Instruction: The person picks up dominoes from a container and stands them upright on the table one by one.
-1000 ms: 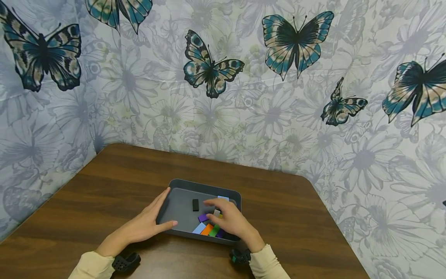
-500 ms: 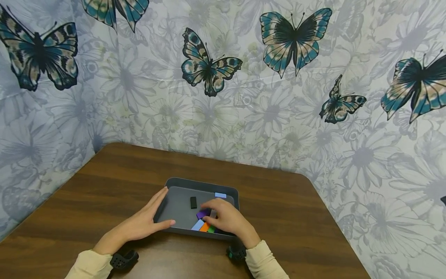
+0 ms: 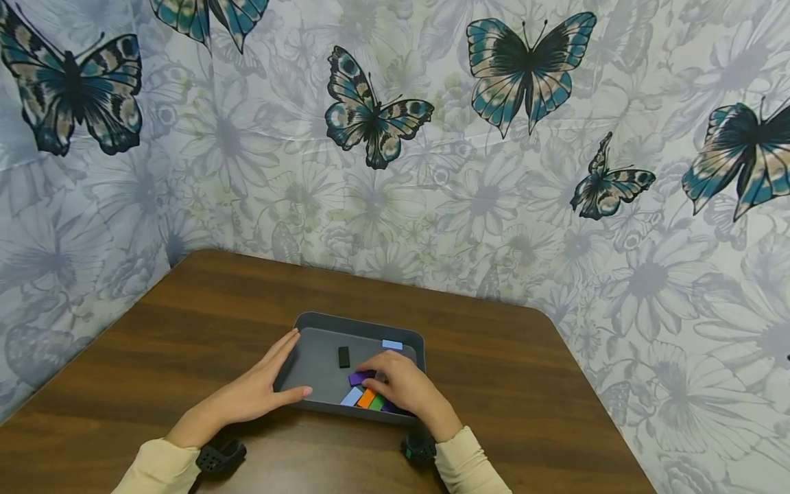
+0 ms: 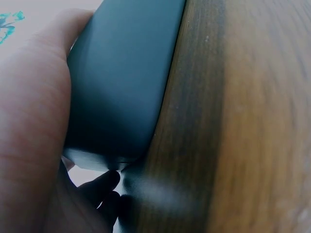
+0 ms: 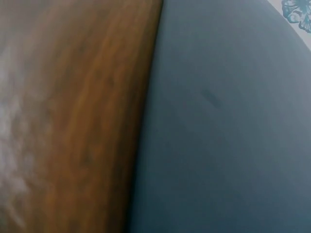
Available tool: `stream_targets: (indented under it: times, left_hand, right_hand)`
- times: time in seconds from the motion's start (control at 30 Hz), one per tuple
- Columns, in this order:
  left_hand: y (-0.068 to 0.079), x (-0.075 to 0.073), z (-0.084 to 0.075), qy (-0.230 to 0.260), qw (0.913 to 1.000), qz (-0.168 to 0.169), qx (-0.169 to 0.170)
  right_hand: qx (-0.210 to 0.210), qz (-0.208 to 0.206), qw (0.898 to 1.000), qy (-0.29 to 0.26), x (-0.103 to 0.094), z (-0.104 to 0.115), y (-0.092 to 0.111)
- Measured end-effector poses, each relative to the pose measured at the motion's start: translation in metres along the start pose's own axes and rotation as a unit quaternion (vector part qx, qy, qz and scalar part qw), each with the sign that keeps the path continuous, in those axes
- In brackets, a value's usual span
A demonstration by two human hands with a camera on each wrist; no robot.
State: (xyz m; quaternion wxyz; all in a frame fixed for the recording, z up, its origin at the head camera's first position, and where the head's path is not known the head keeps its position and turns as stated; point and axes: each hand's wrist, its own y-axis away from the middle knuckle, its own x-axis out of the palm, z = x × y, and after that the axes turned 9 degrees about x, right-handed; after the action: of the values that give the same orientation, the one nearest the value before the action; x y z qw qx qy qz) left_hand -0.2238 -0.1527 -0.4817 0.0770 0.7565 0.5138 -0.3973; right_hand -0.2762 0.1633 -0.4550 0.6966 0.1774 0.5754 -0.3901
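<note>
In the head view a dark grey tray [image 3: 327, 320] holds several small coloured blocks. My left hand [image 3: 247, 394] rests at the tray's left front corner, its fingers straight along the left side and the thumb at the front rim. Over the tray's right part, my right hand [image 3: 404, 384] reaches in with bent fingers, thumb and index tips apart. Nearest to those tips lies a purple block [image 3: 358, 379]; a greyish block shows dimly under the hand. Light blue [image 3: 352, 396], orange [image 3: 367, 398] and green [image 3: 377, 403] blocks lie along the front wall.
A black block [image 3: 343, 357] lies apart near the tray's middle. Another light blue block [image 3: 392, 344] is by the back right wall. The tray stands on a brown wooden table [image 3: 234, 295], with a butterfly-patterned cloth [image 3: 278, 206] behind it.
My right hand has lowered among the blocks, and its thumb and index finger have come closer together. The back light blue block shows more fully. My left hand keeps its place on the tray.
</note>
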Motion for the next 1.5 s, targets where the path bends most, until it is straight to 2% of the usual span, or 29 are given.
stream_targets:
  times: [0.63, 1.1, 1.5]
  left_hand:
    - [0.0009, -0.0017, -0.0046, 0.006, 0.9999, 0.003, -0.007]
    - [0.0024, -0.0023, -0.0068, 0.009, 1.0, 0.001, 0.003]
    - [0.0029, -0.0016, -0.0057, 0.006, 0.9998, -0.008, 0.015]
  right_hand:
    - [-0.035, -0.049, 0.997, 0.054, -0.0018, 0.0061, 0.001]
    - [-0.052, -0.085, 0.995, 0.031, -0.0006, 0.0054, 0.0038]
    - [-0.045, -0.085, 0.995, 0.012, -0.0019, 0.0068, 0.0069]
